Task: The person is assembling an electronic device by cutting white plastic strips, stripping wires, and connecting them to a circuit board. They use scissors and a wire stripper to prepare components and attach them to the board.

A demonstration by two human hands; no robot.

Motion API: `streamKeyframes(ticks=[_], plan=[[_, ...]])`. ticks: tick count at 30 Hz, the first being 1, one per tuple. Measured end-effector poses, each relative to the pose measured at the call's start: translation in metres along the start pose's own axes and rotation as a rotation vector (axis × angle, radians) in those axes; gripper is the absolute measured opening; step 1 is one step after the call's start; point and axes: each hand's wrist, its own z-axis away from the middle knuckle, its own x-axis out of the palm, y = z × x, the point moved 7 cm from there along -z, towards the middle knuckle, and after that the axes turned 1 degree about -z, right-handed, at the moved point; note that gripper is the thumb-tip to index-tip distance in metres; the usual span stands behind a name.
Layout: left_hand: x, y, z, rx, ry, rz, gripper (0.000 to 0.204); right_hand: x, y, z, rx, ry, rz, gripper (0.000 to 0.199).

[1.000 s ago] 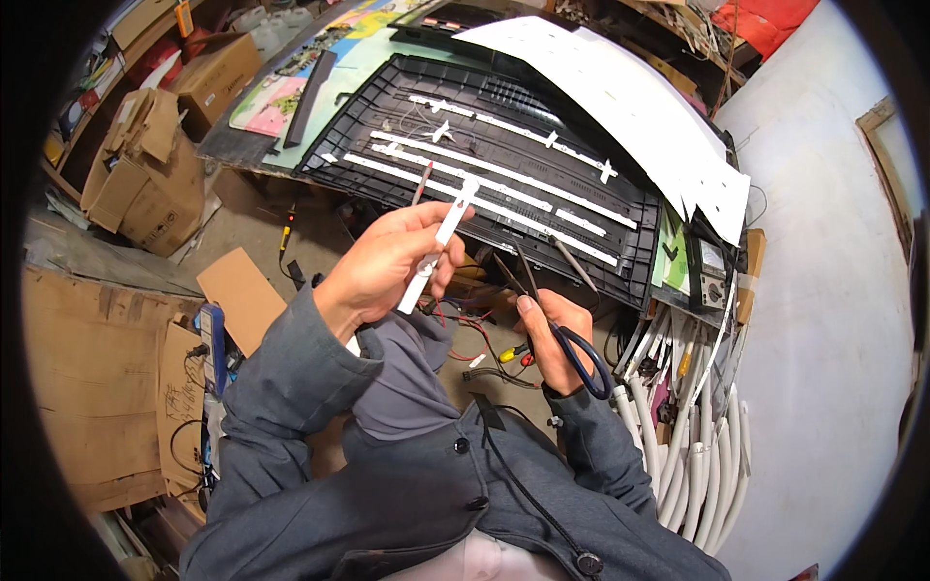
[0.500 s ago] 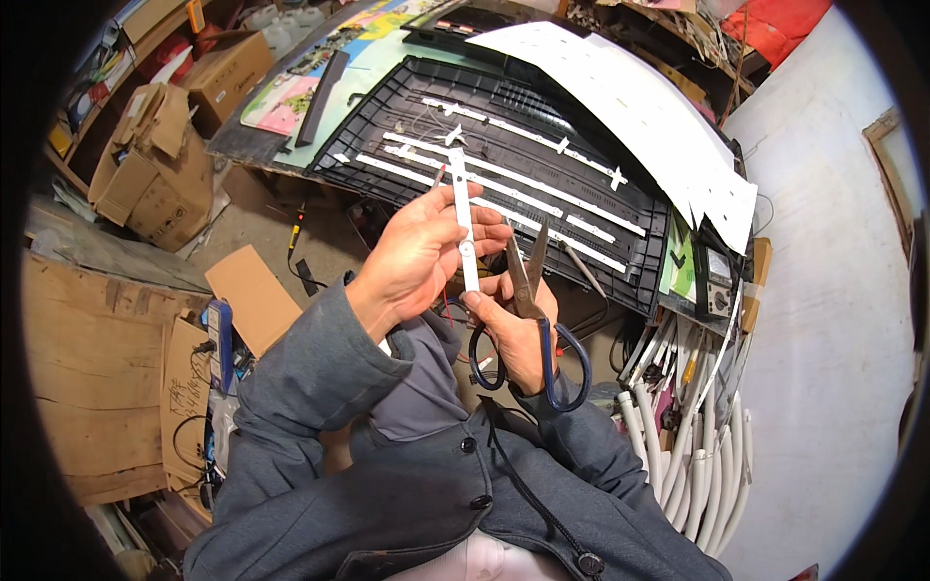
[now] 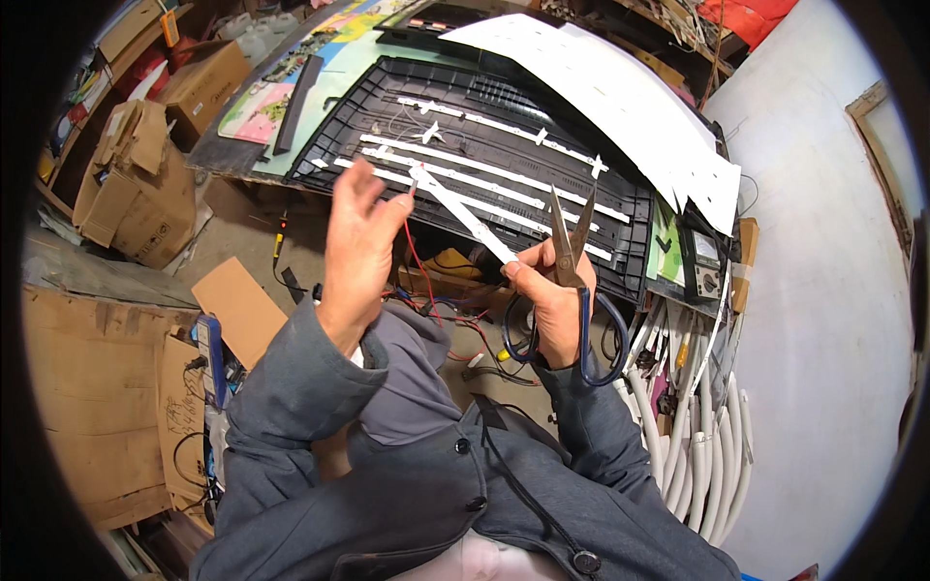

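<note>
Scissors [image 3: 572,281] with dark blue loops sit in the right hand [image 3: 547,300], its grip closed round them and round the near end of a thin white light strip [image 3: 465,215]; the blades stand slightly parted, tips up. Left hand [image 3: 360,250] is spread, grip slack, fingertips at the strip's far end by a red wire [image 3: 418,266]. Judging by this, the wire end is being prepared, and next calls for steadying it. Beyond, a black ribbed back tray [image 3: 620,198] on the bench holds more white strips [image 3: 484,172]

Blue-handled scissors [image 3: 572,290], white strip [image 3: 465,215], black panel [image 3: 484,165], grey sleeves [image 3: 310,387].
</note>
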Motion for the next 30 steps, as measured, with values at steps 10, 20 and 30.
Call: streamKeyframes(ticks=[10, 20, 30], plan=[[0.059, 0.002, 0.027, 0.333, -0.744, -0.707, 0.021, 0.005, -0.011, -0.006, 0.041, -0.166, -0.029, 0.028], [0.052, -0.028, 0.010, -0.321, -0.616, -0.005, 0.029, 0.000, -0.011, 0.007, -0.104, -0.204, 0.471, 0.025], [0.052, -0.029, 0.004, -0.359, -0.546, -0.020, 0.026, 0.020, -0.035, 0.010, -0.453, -0.140, 0.918, 0.013]])
